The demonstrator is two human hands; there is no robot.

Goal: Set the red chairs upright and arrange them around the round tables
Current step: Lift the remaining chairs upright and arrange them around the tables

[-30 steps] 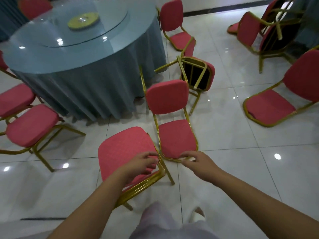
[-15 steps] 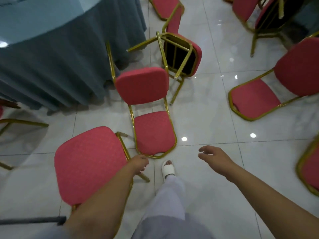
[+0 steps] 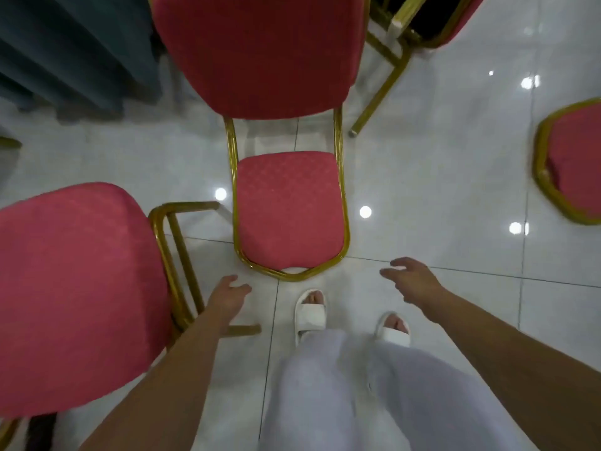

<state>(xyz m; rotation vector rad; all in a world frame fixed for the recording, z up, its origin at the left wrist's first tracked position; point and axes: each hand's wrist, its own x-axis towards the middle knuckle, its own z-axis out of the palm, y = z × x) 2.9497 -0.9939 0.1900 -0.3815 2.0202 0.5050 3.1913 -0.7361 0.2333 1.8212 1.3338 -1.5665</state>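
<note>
Head view. A red chair (image 3: 289, 209) with a gold frame sits at centre on the white tiled floor (image 3: 439, 177). Its backrest fills the top of the frame and the front edge of its seat lies just ahead of the person's feet. How its legs meet the floor cannot be told.

A second red chair (image 3: 74, 294) occupies the lower left, seat facing up, its gold frame bars at its right side.

The left hand (image 3: 227, 296) hangs just beside those bars, fingers loosely curled and gripping nothing; contact with the frame cannot be confirmed. The right hand (image 3: 411, 281) is held over bare floor to the right of the centre seat's front corner - fingers relaxed and slightly spread, holding nothing and clear of the chair.

A grey-blue tablecloth (image 3: 65, 50) hangs at top left, near the centre chair's backrest. A third chair (image 3: 422, 27) at top right shows a dark underside and an angled gold leg - tipped over. Part of a fourth chair (image 3: 572, 164) shows at the right edge. White slippers (image 3: 310, 315) and pale trousers (image 3: 341, 385) are at the bottom.
</note>
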